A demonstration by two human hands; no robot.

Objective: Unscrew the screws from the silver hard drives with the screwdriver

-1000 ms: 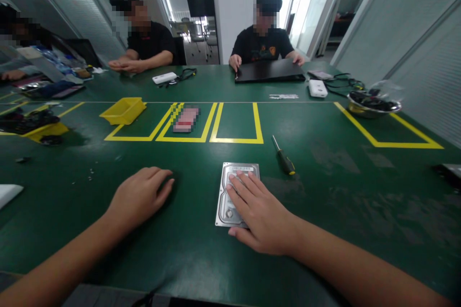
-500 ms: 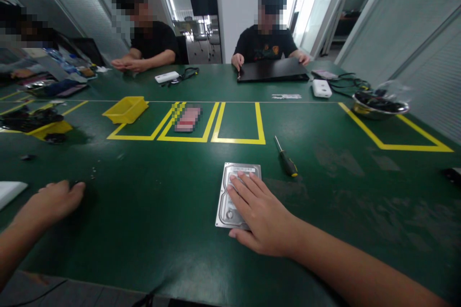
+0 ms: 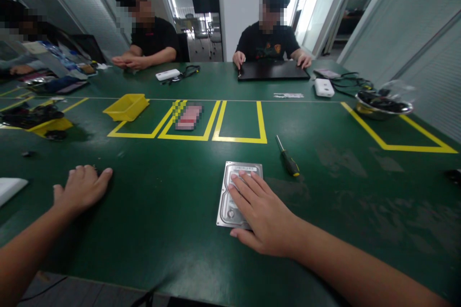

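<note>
A silver hard drive (image 3: 225, 201) lies on the green table in front of me. My right hand (image 3: 264, 218) rests flat over its right side, fingers stretched out and together, thumb at the lower edge. To the left, my left hand (image 3: 81, 189) is palm down on the table, thumb out to the right, holding nothing that I can see. Tiny metal bits (image 3: 95, 168), perhaps screws, show just past its fingers, partly hidden by the hand. A screwdriver (image 3: 288, 159) with a black and yellow handle lies right of the drive.
Yellow tape outlines frame a pinkish phone (image 3: 189, 117) and a yellow bin (image 3: 127, 107). Another yellow bin (image 3: 50, 125) overflows with dark parts. A metal bowl (image 3: 383, 111) of black items stands at right. Across the table, a person handles a black panel (image 3: 273, 70).
My left hand has slid right and slightly away from me, its fingers now flatter and more extended. My right hand stays on the hard drive. The far person's black panel has been lowered flatter.
</note>
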